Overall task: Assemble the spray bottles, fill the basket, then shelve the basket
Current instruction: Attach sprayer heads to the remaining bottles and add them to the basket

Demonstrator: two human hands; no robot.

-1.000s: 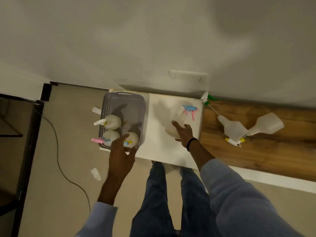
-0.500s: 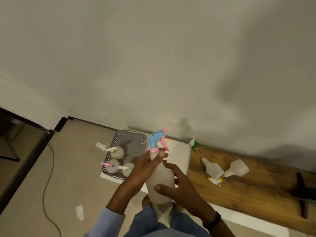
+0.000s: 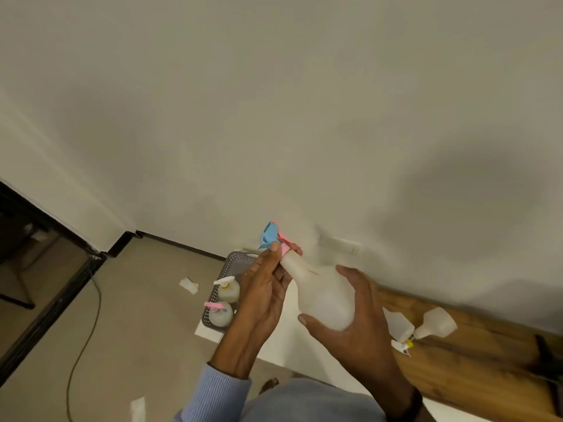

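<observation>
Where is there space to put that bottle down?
The white table is bare between the grey basket and the wooden board. The basket's far end looks free; its near end is crowded with two bottles. The board's left end holds two lying bottles.

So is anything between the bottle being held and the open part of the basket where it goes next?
Nothing visible blocks it. Both hands hold the bottle up in the air, just right of the basket. Two bottles fill its near end. The far end shows no bottles, though the left hand hides part of it.
</observation>
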